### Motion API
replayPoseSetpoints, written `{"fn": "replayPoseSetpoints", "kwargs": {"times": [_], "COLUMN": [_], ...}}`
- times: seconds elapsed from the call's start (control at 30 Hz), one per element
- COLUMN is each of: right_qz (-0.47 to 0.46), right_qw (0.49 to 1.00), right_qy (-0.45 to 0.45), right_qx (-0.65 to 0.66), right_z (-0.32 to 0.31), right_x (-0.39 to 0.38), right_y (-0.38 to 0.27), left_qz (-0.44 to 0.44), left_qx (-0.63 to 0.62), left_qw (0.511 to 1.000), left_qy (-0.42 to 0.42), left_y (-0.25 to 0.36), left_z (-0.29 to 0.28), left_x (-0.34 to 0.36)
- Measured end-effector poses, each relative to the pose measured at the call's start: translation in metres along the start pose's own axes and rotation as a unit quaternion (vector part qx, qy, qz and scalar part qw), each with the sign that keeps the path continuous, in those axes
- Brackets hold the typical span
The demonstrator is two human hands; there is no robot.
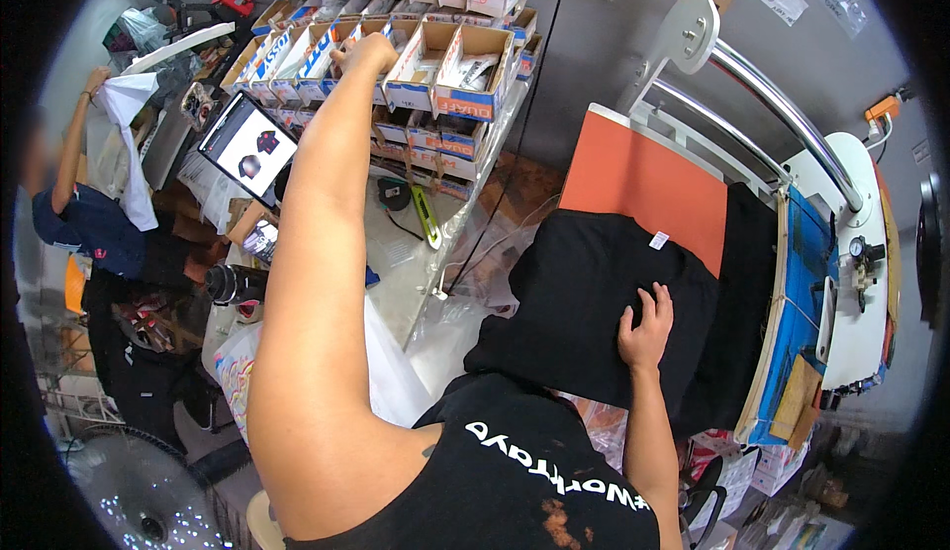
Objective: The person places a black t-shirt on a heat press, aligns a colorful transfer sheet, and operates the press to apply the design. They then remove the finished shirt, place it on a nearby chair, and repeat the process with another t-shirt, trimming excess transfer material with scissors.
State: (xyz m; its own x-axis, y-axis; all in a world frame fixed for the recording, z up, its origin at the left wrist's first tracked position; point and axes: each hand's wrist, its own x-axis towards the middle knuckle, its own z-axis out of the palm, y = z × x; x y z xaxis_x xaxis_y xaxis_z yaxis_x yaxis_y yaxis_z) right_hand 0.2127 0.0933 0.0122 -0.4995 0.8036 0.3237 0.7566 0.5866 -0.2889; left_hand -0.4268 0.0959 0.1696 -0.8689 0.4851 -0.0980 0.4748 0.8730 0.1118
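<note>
My left arm stretches far forward, and my left hand (368,55) is at a cardboard bin (411,87) in the rack. Its fingers dip behind the bin's edge, so their grip is hidden. My right hand (648,330) lies flat with fingers spread on a black T-shirt (584,302). The shirt is laid over the orange-red pad (643,179) of a heat press, and a small white label (658,241) shows near its collar. Small packets (473,73) sit in an open bin to the right of my left hand.
A tablet (249,149) showing shirt pictures, a black bottle (234,285) and a green cutter (426,217) are on the left table. The press's chrome bars (792,114) rise at right. A fan (148,520) stands lower left. Another person (89,223) holds white cloth (127,134).
</note>
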Motion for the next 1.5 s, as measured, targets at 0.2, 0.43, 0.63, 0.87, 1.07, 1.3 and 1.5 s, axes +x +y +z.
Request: {"fn": "replayPoseSetpoints", "kwargs": {"times": [0.2,0.43,0.63,0.87,1.07,1.3,1.5], "right_qz": [0.003,0.004,0.005,-0.003,-0.007,0.000,0.188], "right_qw": [1.000,1.000,1.000,1.000,1.000,0.991,0.849], "right_qy": [0.003,0.001,-0.004,0.004,0.007,0.061,-0.156], "right_qx": [0.012,0.004,0.005,-0.002,0.006,0.121,0.469], "right_z": [-0.002,-0.001,0.000,0.001,0.005,-0.012,-0.055], "right_x": [0.000,0.000,0.000,-0.001,-0.003,0.002,-0.011], "right_y": [0.001,0.001,0.001,0.003,0.007,0.004,0.001], "left_qz": [-0.031,0.039,0.044,0.114,0.158,0.221,0.513], "left_qx": [0.011,-0.079,-0.084,-0.159,-0.188,-0.312,-0.342], "left_qw": [0.998,0.994,0.990,0.979,0.965,0.887,0.777], "left_qy": [0.051,0.059,0.103,0.057,0.097,0.259,-0.122], "left_y": [0.000,-0.028,-0.045,-0.047,-0.051,-0.018,0.097], "left_z": [0.003,0.005,0.011,-0.013,-0.014,-0.032,0.089], "left_x": [-0.005,0.032,0.043,0.014,0.008,-0.092,-0.348]}}
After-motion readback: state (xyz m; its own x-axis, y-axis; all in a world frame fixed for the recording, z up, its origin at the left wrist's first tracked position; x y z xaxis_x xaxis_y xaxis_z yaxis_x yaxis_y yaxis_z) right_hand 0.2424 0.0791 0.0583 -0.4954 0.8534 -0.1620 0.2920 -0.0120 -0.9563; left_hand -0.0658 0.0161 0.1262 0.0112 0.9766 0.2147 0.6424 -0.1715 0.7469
